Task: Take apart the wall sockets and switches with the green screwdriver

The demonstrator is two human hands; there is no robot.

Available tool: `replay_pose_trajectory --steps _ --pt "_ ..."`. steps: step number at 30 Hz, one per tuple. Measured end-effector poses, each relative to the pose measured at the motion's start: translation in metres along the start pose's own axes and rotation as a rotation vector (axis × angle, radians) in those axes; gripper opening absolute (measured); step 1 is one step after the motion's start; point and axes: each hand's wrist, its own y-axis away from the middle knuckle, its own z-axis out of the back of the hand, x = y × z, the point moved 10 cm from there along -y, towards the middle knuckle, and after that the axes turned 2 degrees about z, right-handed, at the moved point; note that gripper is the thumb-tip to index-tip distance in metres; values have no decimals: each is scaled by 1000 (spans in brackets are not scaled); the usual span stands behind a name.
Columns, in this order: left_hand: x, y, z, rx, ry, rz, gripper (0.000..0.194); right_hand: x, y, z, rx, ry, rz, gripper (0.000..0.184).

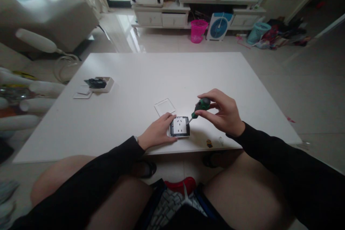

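A white wall socket (180,127) lies face up near the front edge of the white table (134,90). My left hand (157,132) rests against the socket's left side, fingers closed on its edge, holding it steady. My right hand (223,112) pinches the green handle of a screwdriver (199,107), whose tip points down at the socket's upper right corner. A clear square cover plate (164,106) lies flat just behind the socket.
Another socket part with a black insert (99,83) and a white plate (83,92) lie at the table's left. Two small bits (209,143) sit by the front edge. Beyond the table stand a pink basket (198,30), a fan (219,26) and a low white cabinet (172,16).
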Motion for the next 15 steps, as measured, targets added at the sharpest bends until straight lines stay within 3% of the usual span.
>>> replay_pose_trajectory --steps 15 --pt "3 -1 -3 -10 -20 7 90 6 -1 -4 46 27 14 33"
